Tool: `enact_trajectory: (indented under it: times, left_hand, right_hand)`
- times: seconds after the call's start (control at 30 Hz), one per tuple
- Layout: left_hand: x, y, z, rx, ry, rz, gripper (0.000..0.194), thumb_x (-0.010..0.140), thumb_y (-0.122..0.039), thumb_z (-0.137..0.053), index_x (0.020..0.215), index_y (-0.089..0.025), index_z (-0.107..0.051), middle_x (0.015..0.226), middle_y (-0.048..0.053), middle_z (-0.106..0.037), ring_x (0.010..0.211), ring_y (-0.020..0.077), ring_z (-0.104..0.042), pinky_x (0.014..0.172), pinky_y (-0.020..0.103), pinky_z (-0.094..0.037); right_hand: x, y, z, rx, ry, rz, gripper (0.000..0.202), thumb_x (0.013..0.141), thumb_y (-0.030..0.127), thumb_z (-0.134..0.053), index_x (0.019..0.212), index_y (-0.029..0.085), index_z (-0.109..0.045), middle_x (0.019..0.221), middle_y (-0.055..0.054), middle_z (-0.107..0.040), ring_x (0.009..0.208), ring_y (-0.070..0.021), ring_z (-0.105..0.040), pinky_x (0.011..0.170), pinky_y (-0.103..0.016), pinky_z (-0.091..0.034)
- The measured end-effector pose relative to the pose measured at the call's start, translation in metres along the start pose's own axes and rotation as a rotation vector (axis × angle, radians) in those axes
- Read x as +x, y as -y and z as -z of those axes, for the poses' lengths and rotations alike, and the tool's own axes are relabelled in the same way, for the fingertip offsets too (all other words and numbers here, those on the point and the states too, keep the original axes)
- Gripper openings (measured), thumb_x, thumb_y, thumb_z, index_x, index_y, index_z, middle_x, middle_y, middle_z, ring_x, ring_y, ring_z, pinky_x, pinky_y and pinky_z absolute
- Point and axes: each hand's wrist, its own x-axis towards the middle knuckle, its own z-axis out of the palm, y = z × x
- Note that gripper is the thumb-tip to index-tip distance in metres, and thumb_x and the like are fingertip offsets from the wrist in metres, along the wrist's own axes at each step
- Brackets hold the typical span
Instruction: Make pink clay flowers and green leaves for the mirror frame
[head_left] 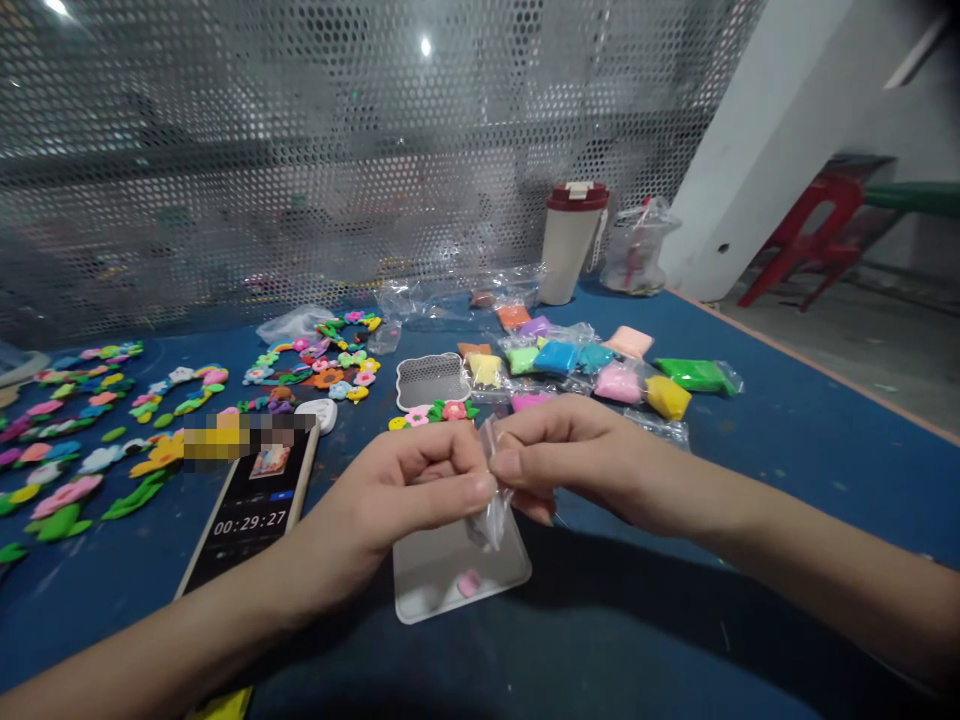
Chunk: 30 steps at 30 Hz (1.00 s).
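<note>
Both hands meet over a pale tray point(420, 585) on the blue table. My left hand point(420, 480) pinches one side of a small clear plastic bag point(491, 520). With thumb and fingertips, my right hand point(570, 455) grips the bag's upper edge. What the bag holds, if anything, cannot be made out. A small pink lump of clay point(469, 583) lies on the tray below. Just beyond the hands is a wavy-edged mirror point(433, 382) with clay flowers point(454, 411) along its lower rim.
Packets of coloured clay point(556, 357) lie behind my right hand. A tumbler point(571, 245) and a plastic bag point(641, 245) stand at the back. To the left are a phone point(255, 520) with a timer and several flower-decorated pieces point(180, 390). A perforated metal panel point(337, 150) borders the table.
</note>
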Motion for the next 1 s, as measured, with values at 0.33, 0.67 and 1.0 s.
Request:
enact_trajectory:
  times: [0.33,0.67,1.0]
  left_hand:
    - [-0.002,-0.001,0.0,-0.068,-0.07,-0.043,0.024,0.077,-0.028,-0.056,0.059,-0.018,-0.042,0.057,-0.004,-0.039,0.05,0.0086,-0.035,0.046,0.02,-0.028]
    - [-0.002,0.003,0.003,0.916,-0.406,-0.561,0.013,0.079,-0.011,-0.056,0.08,-0.02,-0.047,0.069,-0.005,-0.04,0.059,0.0092,-0.037,0.053,0.021,-0.03]
    - [-0.009,0.002,0.006,1.517,-0.384,-0.801,0.016,0.087,-0.019,-0.052,0.099,-0.016,-0.061,0.063,-0.003,-0.045,0.052,0.0106,-0.042,0.049,0.024,-0.028]
  right_hand:
    - [0.001,-0.007,-0.003,0.251,-0.023,0.063,0.024,0.077,0.015,-0.046,0.053,0.015,-0.045,0.053,0.004,-0.039,0.048,-0.0063,-0.033,0.047,-0.022,-0.027]
    - [-0.001,0.006,-0.012,-0.627,-0.283,0.129,0.03,0.081,0.013,-0.045,0.054,0.018,-0.033,0.054,0.006,-0.033,0.052,-0.0076,-0.032,0.049,-0.023,-0.024]
    - [0.0,0.004,-0.014,-0.689,-0.273,0.084,0.029,0.084,0.014,-0.041,0.057,0.018,-0.034,0.056,0.005,-0.039,0.054,-0.0081,-0.037,0.049,-0.022,-0.027]
